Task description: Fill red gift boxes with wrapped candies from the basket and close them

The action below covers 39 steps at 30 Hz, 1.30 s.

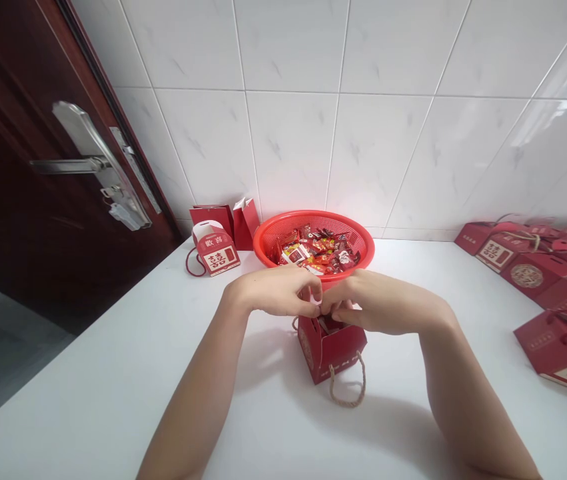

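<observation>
A red cardboard gift box (332, 350) with a looped twine handle (348, 403) stands upright on the white table, its top partly open. Dark wrapped pieces show inside the opening, too shaded to name. My left hand (283, 291) is closed in a pinch at the box's upper left, where a pale bit of flap shows by the fingertips. Over the opening, my right hand (378, 303) has its fingers bent and drawn together; what lies between them is hidden. Just behind both hands sits a red plastic basket (366, 250) of wrapped candies (323, 250).
A red-and-white gift box (217, 250) and small red paper bags (246, 223) stand at the back left. Several red gift boxes (533, 270) are grouped along the right. White wall tiles (288, 147) rise behind the table (138, 387). A brown door (18, 200) is at the left.
</observation>
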{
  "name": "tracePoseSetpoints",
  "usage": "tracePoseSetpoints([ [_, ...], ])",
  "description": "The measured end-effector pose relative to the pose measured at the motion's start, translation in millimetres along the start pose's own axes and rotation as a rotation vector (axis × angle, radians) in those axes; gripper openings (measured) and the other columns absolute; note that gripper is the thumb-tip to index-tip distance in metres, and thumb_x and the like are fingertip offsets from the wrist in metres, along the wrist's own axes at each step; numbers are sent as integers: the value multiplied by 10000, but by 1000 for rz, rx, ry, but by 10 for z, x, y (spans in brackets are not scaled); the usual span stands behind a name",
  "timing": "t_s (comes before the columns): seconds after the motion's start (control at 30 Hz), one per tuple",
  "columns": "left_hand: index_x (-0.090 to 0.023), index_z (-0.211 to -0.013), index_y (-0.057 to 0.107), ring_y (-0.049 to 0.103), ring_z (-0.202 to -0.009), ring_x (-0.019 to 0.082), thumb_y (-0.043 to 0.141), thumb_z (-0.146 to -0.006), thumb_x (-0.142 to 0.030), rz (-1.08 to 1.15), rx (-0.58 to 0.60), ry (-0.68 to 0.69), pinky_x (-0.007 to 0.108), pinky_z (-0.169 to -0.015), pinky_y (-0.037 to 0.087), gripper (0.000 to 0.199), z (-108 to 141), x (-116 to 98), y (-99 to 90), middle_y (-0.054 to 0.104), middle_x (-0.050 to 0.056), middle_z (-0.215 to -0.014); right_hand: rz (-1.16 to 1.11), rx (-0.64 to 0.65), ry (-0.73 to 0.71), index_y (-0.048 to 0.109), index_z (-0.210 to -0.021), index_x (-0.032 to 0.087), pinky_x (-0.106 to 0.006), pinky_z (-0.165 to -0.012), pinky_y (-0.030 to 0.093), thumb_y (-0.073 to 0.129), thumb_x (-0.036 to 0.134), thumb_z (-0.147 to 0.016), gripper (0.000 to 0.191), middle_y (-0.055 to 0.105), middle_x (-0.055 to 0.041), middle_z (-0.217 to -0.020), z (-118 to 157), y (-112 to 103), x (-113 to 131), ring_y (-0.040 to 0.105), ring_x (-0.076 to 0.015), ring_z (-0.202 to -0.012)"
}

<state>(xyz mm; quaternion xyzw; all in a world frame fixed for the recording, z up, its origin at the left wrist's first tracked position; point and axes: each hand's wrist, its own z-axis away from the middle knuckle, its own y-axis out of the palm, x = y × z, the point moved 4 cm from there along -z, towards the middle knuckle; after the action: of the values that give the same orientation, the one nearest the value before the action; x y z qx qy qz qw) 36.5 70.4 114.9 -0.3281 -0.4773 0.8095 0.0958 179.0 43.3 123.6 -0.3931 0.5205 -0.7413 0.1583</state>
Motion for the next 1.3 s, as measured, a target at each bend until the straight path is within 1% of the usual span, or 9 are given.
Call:
tracePoseSetpoints([
  [0.2, -200, -1001, 672, 680, -909, 220, 634, -835, -317, 10, -5, -16, 250, -619, 443, 207, 18, 24, -13, 744, 59, -1025, -7, 48, -77, 734, -827, 198, -250, -523, 327, 520, 46, -847, 263, 670, 11, -702, 56, -16, 19, 507, -115, -575],
  [0.33, -201, -927, 642, 681, -902, 207, 626, -847, -297, 32, 4, 7, 252, -634, 451, 127, 27, 19, -13, 737, 42, -1009, -20, -3, 51, 721, -848, 214, -253, -583, 406, 596, 101, -820, 171, 725, -18, -856, 181, -112, -105, 618, -162, -719],
  [0.47, -200, -891, 662, 680, -862, 186, 616, -829, -234, 65, 10, 103, 264, -715, 488, 84, 25, 0, 2, 738, 26, -958, 21, 22, 223, 664, -852, 210, -252, -523, 400, 656, 134, -754, 124, 709, -44, -897, 218, -103, -204, 630, -194, -744],
  [0.67, -197, -952, 696, 694, -915, 186, 601, -770, -101, 110, 40, 156, 263, -808, 511, 226, 32, -3, 24, 762, 21, -1012, 196, -7, 342, 473, -728, 218, -272, -455, 276, 639, 113, -697, 199, 608, -23, -738, 26, -12, -210, 531, -167, -616],
  [0.77, -202, -1011, 699, 694, -958, 191, 599, -788, -103, 101, 77, 153, 257, -819, 506, 264, 5, -8, 38, 765, 18, -1049, 283, -43, 363, 469, -747, 218, -287, -508, 298, 675, 157, -714, 218, 607, -27, -751, -37, -3, -211, 547, -187, -664],
  [0.87, -203, -1030, 706, 692, -946, 193, 603, -842, -180, 74, 95, 144, 254, -780, 498, 216, -54, -18, 60, 763, 22, -1041, 303, -55, 374, 506, -800, 212, -291, -575, 342, 719, 216, -737, 222, 639, -41, -823, -45, -8, -225, 588, -222, -781],
  [0.97, -194, -972, 703, 689, -836, 188, 578, -881, -250, 64, 105, 98, 255, -665, 474, 164, -144, -15, 105, 756, 29, -960, 287, -48, 385, 523, -837, 212, -290, -585, 338, 714, 218, -745, 212, 646, -45, -844, -27, -17, -235, 595, -233, -819],
  [1.1, -189, -864, 659, 651, -722, 189, 616, -862, -349, 23, 60, 27, 265, -569, 421, 165, -272, 10, 157, 718, 27, -812, 273, -39, 362, 505, -831, 216, -288, -572, 315, 674, 172, -746, 194, 649, -39, -835, 1, -31, -237, 579, -220, -789],
  [1.3, -198, -800, 614, 606, -713, 181, 684, -797, -413, -44, 32, -9, 264, -538, 389, 226, -359, 61, 199, 657, 12, -802, 233, -61, 318, 524, -799, 208, -282, -543, 317, 656, 152, -746, 153, 652, -45, -810, 18, -57, -242, 561, -202, -737],
])
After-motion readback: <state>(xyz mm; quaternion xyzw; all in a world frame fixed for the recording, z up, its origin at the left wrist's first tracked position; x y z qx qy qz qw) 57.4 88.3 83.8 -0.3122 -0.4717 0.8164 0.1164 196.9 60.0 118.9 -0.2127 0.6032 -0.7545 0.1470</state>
